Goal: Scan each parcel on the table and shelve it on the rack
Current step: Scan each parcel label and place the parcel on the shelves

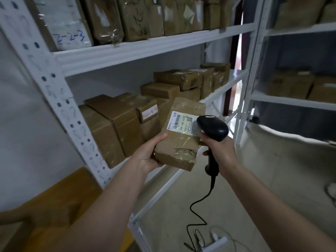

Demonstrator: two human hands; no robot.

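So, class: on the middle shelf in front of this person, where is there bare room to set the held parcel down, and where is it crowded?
The parcel sits in the left hand. The middle shelf shows a bare strip along its front edge, right of the stacked boxes. The left end is crowded with large boxes reaching the front, and the top shelf is packed.
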